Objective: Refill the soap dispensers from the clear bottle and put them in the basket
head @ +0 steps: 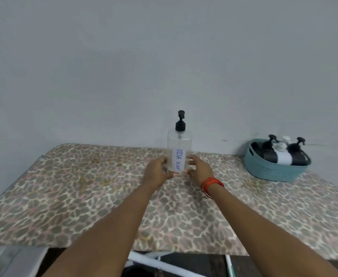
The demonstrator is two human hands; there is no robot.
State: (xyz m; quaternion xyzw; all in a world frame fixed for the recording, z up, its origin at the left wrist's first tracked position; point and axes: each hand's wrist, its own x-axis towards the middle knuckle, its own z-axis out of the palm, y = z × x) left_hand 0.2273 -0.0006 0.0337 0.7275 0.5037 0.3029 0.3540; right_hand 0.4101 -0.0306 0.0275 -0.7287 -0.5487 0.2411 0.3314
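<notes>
Left hand (157, 169) and right hand (198, 168) curl round the bottle (179, 148) low down. It stands upright, mid-table (84, 186), near the wall. Three dispensers (269, 151) sit in the basket (274, 170), well apart to your right. Squeeze evenly and keep the pump up; the bottle looks top-heavy.

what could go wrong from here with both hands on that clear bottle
1. The clear bottle is tall and narrow, and the left hand and right hand hold it only near its base, so it might tip if lifted unevenly.
2. The patterned cloth under it looks loose; dragging the bottle could bunch it.
3. The basket sits near the cloth's far right edge, so a careless reach might shove it off.
</notes>
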